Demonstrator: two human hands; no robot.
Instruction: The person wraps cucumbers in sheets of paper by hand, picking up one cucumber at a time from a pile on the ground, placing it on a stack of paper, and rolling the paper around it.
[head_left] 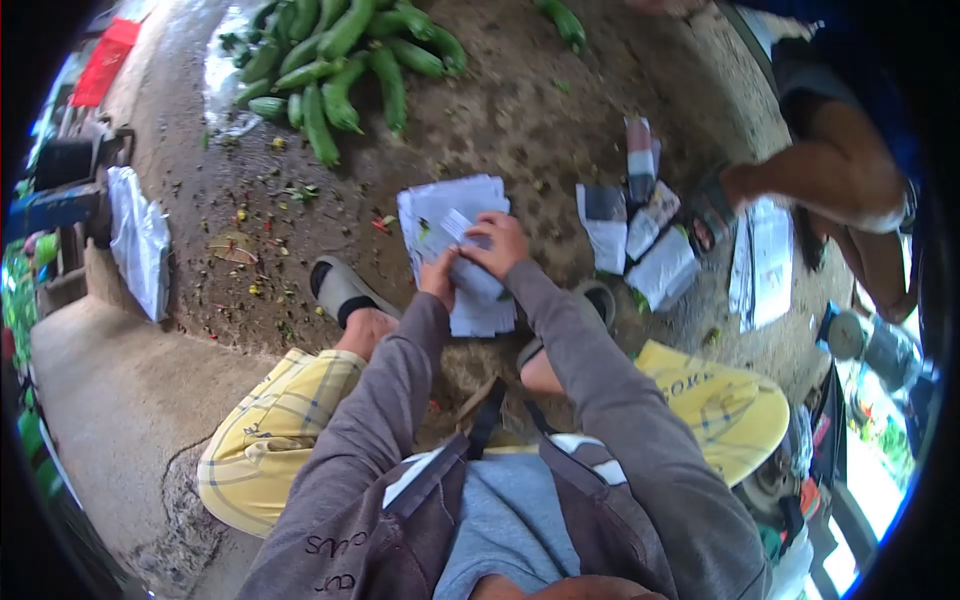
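Observation:
A loose stack of white paper sheets (425,205) lies on the ground between my feet. Above it my left hand (439,277) and my right hand (500,245) meet, fingers bent and closed at the lower edge of a small folded piece of printed paper (457,222). The right fingers partly cover this piece. A small green bit shows beside it on the stack. More white sheets (480,318) stick out below my hands, toward me.
Long green vegetables (345,60) are heaped on the ground at the far left, with one green vegetable (563,25) apart. Wrapped paper bundles (660,270) and newspaper sheets (765,265) lie at right, near another person's sandalled foot (712,205). A white plastic bag (138,240) is at left.

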